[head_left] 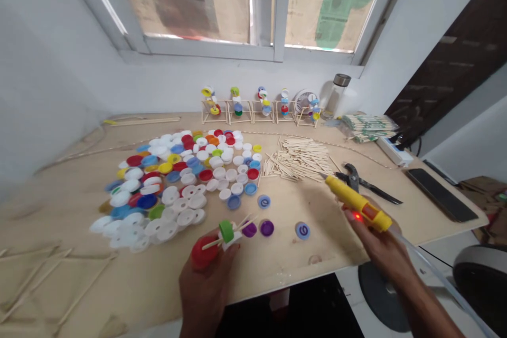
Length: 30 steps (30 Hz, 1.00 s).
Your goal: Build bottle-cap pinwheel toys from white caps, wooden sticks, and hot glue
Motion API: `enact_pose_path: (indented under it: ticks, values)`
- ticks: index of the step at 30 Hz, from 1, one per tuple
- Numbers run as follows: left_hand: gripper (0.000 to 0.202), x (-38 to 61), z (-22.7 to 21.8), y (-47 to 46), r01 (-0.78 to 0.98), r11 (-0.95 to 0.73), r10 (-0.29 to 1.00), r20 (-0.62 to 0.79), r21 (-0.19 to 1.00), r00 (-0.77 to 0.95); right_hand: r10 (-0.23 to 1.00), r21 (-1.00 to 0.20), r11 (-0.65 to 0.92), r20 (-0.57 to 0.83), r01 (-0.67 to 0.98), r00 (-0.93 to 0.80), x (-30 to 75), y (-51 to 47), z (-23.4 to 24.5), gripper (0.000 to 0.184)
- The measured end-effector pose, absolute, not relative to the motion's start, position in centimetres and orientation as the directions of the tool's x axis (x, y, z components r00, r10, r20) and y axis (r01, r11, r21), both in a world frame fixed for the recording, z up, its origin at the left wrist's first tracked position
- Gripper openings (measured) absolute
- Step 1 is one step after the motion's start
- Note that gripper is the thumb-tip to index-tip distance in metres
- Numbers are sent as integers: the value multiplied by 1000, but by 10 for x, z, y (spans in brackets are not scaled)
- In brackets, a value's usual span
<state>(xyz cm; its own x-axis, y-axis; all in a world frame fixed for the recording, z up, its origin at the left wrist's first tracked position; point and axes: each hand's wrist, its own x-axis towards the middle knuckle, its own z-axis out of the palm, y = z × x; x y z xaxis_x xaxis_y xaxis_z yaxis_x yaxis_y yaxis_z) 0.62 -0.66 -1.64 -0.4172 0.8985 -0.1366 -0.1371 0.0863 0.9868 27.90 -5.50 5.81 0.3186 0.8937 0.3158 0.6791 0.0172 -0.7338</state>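
Observation:
Pinched in my left hand (208, 280) is a small assembly of bottle caps and thin wooden sticks. Its red cap (204, 254) and green cap (226, 232) show, with a white piece beside the green one and sticks poking out. My right hand (372, 237) is wrapped round a yellow glue gun (352, 198), its tip pointing left and a red light glowing on its side. Between the hands lie a purple cap (266, 228) and a blue cap (303, 231) with a dark swirl. Another purple cap sits partly behind the sticks.
Many loose caps (186, 169) spread over the left of the table, beside a heap of short sticks (299, 158). Black pliers (370, 185) and a phone (441, 194) lie right. Several stick-and-cap models (236, 108) line the wall near a glass bottle (336, 96). Stick frames (39, 282) lie front left.

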Motion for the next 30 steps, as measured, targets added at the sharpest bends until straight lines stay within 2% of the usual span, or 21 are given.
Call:
enact_pose_path:
  ticks: [2, 6, 8, 11, 16, 25, 30]
  values:
    - [44, 7, -17, -6, -129, 94, 885, -143, 987, -444, 864, -580, -13, 403, 814, 301, 307, -52, 61, 18]
    - [43, 5, -19, -4, -183, 148, 880, -214, 972, -424, 821, -154, -16, 562, 988, 101, 360, -45, 49, 20]
    - [42, 4, -19, -4, -200, 154, 885, -225, 968, -407, 828, 7, -12, 560, 1000, 6, 382, -42, 40, 19]
    - [40, 4, -17, -4, -210, 145, 888, -220, 967, -403, 871, 148, 6, 485, 989, -78, 403, -41, 29, 22]
    - [41, 6, -14, -6, -281, 127, 904, -228, 951, -363, 907, 234, 38, 399, 971, -132, 414, -40, 23, 27]
    - [45, 7, -15, -6, -358, 102, 910, -233, 928, -343, 932, 228, 125, 308, 966, -193, 425, -50, 16, 38]
    - [47, 6, -17, -6, -376, 100, 920, -229, 921, -317, 922, 220, 153, 319, 963, -219, 432, -58, 21, 40]
